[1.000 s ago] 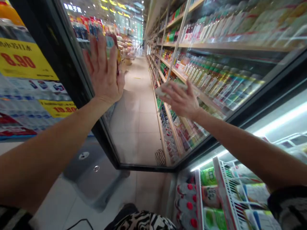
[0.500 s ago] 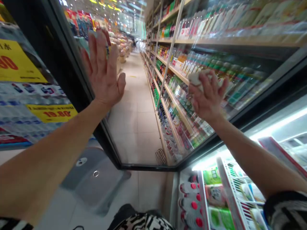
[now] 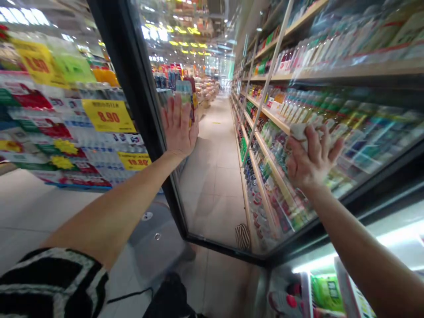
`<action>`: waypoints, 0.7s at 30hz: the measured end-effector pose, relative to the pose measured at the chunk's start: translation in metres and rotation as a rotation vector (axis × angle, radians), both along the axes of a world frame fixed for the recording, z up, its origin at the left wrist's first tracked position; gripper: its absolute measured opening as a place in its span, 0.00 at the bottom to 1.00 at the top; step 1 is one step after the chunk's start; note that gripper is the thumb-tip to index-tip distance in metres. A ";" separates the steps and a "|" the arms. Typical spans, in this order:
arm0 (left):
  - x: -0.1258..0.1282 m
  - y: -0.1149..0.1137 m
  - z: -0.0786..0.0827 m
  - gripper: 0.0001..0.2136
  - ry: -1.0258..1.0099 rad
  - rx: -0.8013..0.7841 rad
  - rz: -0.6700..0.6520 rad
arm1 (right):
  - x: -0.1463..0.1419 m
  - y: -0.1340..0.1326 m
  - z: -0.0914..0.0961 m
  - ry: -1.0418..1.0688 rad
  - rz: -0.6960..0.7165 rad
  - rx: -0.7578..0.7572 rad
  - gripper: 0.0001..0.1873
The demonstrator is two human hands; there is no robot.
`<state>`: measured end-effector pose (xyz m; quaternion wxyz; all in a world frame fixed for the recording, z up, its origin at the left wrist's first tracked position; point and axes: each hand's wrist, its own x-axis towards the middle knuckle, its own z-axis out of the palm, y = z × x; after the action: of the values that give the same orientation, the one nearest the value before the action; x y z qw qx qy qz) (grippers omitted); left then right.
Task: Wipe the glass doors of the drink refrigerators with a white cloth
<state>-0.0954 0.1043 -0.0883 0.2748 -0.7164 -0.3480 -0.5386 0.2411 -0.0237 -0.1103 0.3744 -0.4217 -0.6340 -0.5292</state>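
A glass cooler door (image 3: 218, 254) with a black frame stands open in front of me. Fingers extended, my left hand (image 3: 180, 128) lies flat on the glass beside the frame's left bar, with nothing in it. On the right part of the pane is my right hand (image 3: 309, 161), fingers bent over a pale, whitish cloth (image 3: 299, 131) pressed to the glass. Part of the cloth is hidden under the fingers. Shelves of bottles (image 3: 334, 106) show in or through the pane behind that hand; I cannot tell whether they are a reflection.
Lit cooler shelves with bottles (image 3: 286, 302) and green packs (image 3: 327, 291) are at lower right. A grey plastic object (image 3: 155, 251) stands on the floor below my left arm. Stacked drink packs with yellow price signs (image 3: 107, 115) are at left. A black cord (image 3: 129, 295) shows below.
My view has turned left, so more of the stacked packs shows. The right hand stays on the glass with the cloth; the left stays near the frame bar, its thumb now closer to the fingers.
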 end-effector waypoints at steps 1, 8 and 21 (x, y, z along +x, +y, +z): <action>0.000 0.000 0.000 0.30 0.009 0.008 0.015 | 0.001 0.000 0.000 0.003 -0.010 -0.006 0.22; 0.000 -0.001 -0.001 0.27 -0.008 -0.026 0.031 | -0.001 -0.002 -0.002 0.025 -0.005 -0.026 0.23; -0.004 -0.002 0.000 0.26 0.057 -0.057 0.074 | 0.001 0.001 -0.002 0.041 0.031 -0.028 0.24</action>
<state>-0.0997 0.1026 -0.0879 0.2839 -0.7256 -0.3817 -0.4972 0.2416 -0.0228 -0.1119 0.3896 -0.4276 -0.6400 -0.5057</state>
